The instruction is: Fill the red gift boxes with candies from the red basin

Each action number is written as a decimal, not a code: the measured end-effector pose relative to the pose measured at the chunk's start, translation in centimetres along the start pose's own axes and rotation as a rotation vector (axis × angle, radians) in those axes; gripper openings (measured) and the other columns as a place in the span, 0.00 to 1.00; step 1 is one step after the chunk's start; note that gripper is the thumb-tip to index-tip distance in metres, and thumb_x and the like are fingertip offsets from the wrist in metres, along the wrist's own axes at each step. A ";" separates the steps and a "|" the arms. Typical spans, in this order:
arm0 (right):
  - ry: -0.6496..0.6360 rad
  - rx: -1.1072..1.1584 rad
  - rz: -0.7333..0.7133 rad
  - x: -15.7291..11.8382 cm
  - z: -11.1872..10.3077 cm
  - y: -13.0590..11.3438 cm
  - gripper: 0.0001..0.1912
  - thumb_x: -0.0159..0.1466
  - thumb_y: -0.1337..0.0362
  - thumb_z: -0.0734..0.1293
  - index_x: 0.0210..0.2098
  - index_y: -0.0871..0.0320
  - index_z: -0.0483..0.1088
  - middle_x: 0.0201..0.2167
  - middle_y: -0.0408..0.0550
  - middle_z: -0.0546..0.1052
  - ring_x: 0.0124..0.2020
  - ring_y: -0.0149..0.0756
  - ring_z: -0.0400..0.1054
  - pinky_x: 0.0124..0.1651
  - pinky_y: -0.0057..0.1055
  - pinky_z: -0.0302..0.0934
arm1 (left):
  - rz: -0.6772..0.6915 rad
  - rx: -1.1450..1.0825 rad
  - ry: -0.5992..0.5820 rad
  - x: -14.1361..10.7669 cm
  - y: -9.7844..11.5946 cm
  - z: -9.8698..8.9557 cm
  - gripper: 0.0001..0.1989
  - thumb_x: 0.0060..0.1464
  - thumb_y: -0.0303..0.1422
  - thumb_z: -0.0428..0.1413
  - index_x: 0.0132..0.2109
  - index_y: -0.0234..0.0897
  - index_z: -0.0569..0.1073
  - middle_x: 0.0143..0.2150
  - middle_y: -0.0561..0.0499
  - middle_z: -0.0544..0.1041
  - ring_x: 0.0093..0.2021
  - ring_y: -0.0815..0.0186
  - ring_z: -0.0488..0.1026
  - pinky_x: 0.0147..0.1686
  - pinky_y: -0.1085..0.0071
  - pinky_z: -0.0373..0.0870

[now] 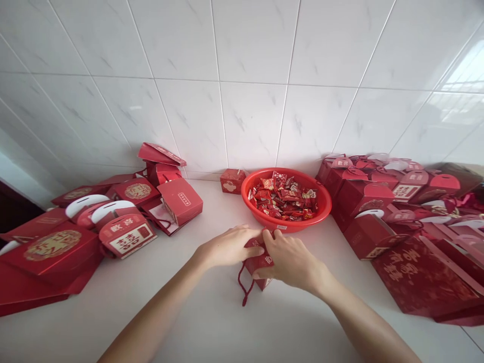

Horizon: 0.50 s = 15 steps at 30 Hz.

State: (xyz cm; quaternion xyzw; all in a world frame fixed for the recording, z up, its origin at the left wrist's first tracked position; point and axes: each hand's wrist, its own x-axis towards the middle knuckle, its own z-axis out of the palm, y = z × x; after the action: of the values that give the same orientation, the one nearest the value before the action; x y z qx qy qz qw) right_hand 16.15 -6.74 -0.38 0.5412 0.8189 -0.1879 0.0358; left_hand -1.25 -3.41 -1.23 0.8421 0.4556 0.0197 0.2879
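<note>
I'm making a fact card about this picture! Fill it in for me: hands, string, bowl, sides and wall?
Left hand: gripping a small red box
Right hand: gripping the same box
String: dark red cord beside that box
Bowl: red bowl holding many wrapped packets
Left side: red boxes
Right side: more red boxes
Wall: pale tiles

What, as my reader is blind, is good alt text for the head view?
Left hand and right hand hold a small corded red box at a white tabletop. Behind stands a red basin of wrapped candies, with red gift boxes crowding both sides.
</note>
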 end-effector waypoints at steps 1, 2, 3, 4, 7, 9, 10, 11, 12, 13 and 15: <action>0.011 -0.008 0.002 0.0 0.2 -0.3 0.26 0.59 0.51 0.71 0.49 0.61 0.65 0.44 0.58 0.73 0.42 0.53 0.72 0.38 0.37 0.61 | 0.014 -0.013 0.013 0.0 0.1 0.1 0.12 0.63 0.41 0.49 0.44 0.41 0.74 0.42 0.48 0.75 0.46 0.58 0.73 0.42 0.67 0.67; 0.022 -0.015 0.002 0.0 0.4 -0.5 0.24 0.59 0.53 0.70 0.49 0.61 0.65 0.44 0.58 0.72 0.41 0.52 0.73 0.37 0.37 0.61 | 0.024 -0.033 0.019 0.0 0.1 0.1 0.13 0.64 0.41 0.48 0.41 0.39 0.74 0.40 0.48 0.76 0.43 0.59 0.73 0.40 0.68 0.67; 0.034 -0.024 -0.001 0.1 0.5 -0.6 0.24 0.58 0.55 0.70 0.48 0.61 0.65 0.45 0.58 0.72 0.41 0.52 0.73 0.37 0.37 0.62 | 0.025 -0.059 0.019 0.0 0.1 0.1 0.14 0.64 0.42 0.48 0.38 0.38 0.73 0.37 0.49 0.76 0.39 0.61 0.73 0.36 0.70 0.66; 0.047 -0.033 -0.004 0.2 0.7 -0.7 0.23 0.58 0.56 0.70 0.48 0.61 0.64 0.45 0.58 0.72 0.40 0.52 0.73 0.37 0.37 0.62 | 0.020 -0.090 0.014 0.1 0.1 0.1 0.15 0.63 0.42 0.48 0.36 0.38 0.72 0.35 0.50 0.75 0.35 0.63 0.71 0.32 0.71 0.65; 0.095 -0.061 0.015 0.6 1.3 -1.0 0.24 0.55 0.59 0.71 0.47 0.61 0.64 0.46 0.58 0.72 0.42 0.52 0.73 0.38 0.37 0.63 | -0.014 -0.179 -0.020 0.2 0.0 0.1 0.17 0.62 0.45 0.49 0.34 0.36 0.70 0.28 0.53 0.73 0.27 0.67 0.66 0.25 0.72 0.59; 0.129 -0.056 0.035 1.0 1.7 -1.1 0.24 0.55 0.59 0.71 0.47 0.60 0.64 0.44 0.59 0.73 0.44 0.54 0.73 0.39 0.38 0.64 | -0.014 -0.195 -0.036 0.3 -0.1 0.0 0.18 0.61 0.46 0.50 0.34 0.36 0.71 0.26 0.54 0.72 0.25 0.67 0.65 0.24 0.72 0.58; 0.150 -0.048 0.042 1.1 1.9 -1.1 0.23 0.55 0.59 0.71 0.46 0.60 0.64 0.44 0.59 0.73 0.44 0.54 0.72 0.39 0.38 0.64 | -0.005 -0.188 -0.046 0.3 -0.2 -0.1 0.18 0.61 0.46 0.50 0.34 0.35 0.72 0.26 0.53 0.73 0.26 0.67 0.66 0.24 0.72 0.59; 0.168 -0.037 0.046 1.1 2.0 -1.0 0.22 0.56 0.58 0.70 0.46 0.60 0.64 0.43 0.58 0.73 0.44 0.54 0.72 0.39 0.39 0.64 | 0.014 -0.178 -0.053 0.2 -0.2 -0.2 0.18 0.61 0.46 0.50 0.34 0.35 0.73 0.28 0.53 0.74 0.27 0.66 0.67 0.26 0.72 0.60; 0.182 -0.026 0.045 1.0 2.0 -0.9 0.21 0.56 0.57 0.69 0.46 0.59 0.64 0.43 0.58 0.73 0.43 0.54 0.72 0.40 0.40 0.64 | 0.043 -0.173 -0.054 0.1 -0.1 -0.3 0.18 0.61 0.45 0.50 0.36 0.35 0.75 0.31 0.51 0.75 0.30 0.65 0.70 0.28 0.72 0.63; 0.190 -0.016 0.041 0.8 1.8 -0.7 0.20 0.57 0.56 0.68 0.45 0.59 0.64 0.42 0.58 0.73 0.43 0.53 0.72 0.40 0.40 0.64 | 0.082 -0.181 -0.055 0.0 0.0 -0.5 0.18 0.62 0.45 0.51 0.38 0.35 0.77 0.36 0.49 0.77 0.34 0.63 0.72 0.33 0.71 0.67; 0.200 -0.011 0.034 -0.3 0.9 -0.2 0.21 0.57 0.53 0.67 0.46 0.57 0.64 0.42 0.56 0.74 0.42 0.52 0.72 0.39 0.41 0.64 | 0.184 -0.249 -0.055 -0.5 0.3 -0.8 0.18 0.62 0.44 0.52 0.48 0.38 0.78 0.52 0.45 0.76 0.47 0.58 0.74 0.44 0.69 0.71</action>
State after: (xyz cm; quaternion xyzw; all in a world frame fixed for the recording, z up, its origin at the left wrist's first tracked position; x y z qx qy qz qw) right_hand 15.98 -7.37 -1.13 0.5710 0.8100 -0.1278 -0.0397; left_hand -1.52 -3.58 -0.29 0.8385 0.3624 0.0792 0.3992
